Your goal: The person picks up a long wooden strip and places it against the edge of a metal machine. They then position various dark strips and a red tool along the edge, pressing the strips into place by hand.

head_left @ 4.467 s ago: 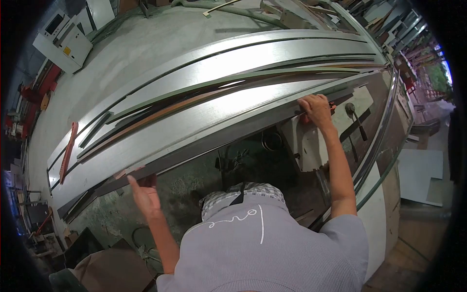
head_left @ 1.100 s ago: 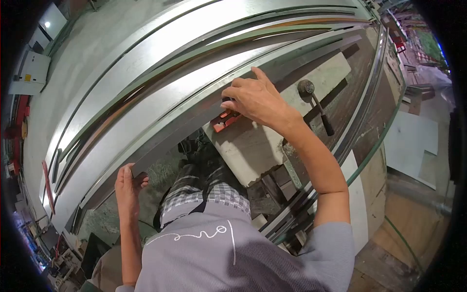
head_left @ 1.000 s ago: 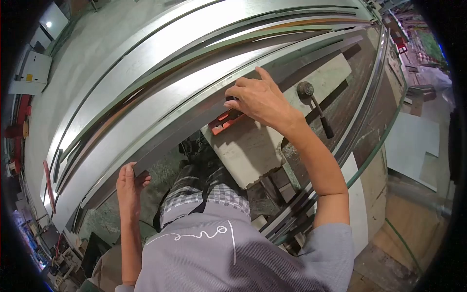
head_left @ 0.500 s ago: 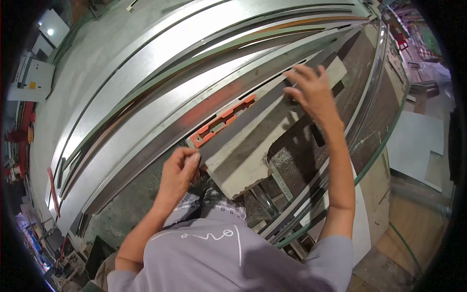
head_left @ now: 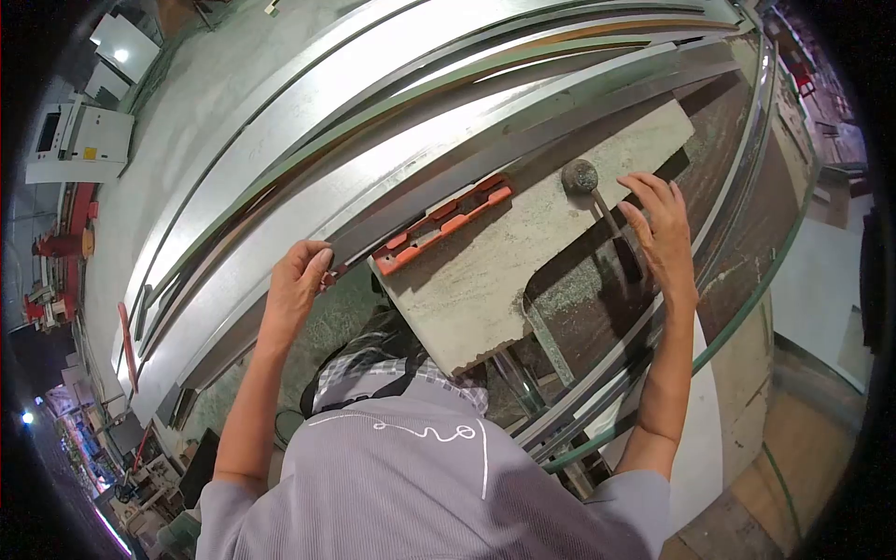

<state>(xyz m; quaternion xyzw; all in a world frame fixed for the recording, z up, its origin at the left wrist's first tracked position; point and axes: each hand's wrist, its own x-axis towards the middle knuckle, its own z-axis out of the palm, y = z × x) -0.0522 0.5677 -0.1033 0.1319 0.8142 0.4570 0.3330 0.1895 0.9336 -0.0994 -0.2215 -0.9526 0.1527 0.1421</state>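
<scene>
My left hand is closed, thumb against fingers, at the near end of a long grey metal strip. The strip runs up and to the right alongside shiny metal sheets. My right hand is open and appears to hold nothing, its fingers spread beside a dark round-headed tool with a rod-like handle. That tool rests over a worn pale board. Between the strip and the board's bare face lies an orange slotted bar.
Long metal sheets and narrow strips fill the area beyond my hands. A green-edged dark table curves along the right, with metal rails on it. A white machine cabinet stands at the far left.
The grey strip has shifted away from the pale board toward the metal sheets, with my left hand moving left. My right hand has moved right and down off the strip, uncovering the round-headed tool.
</scene>
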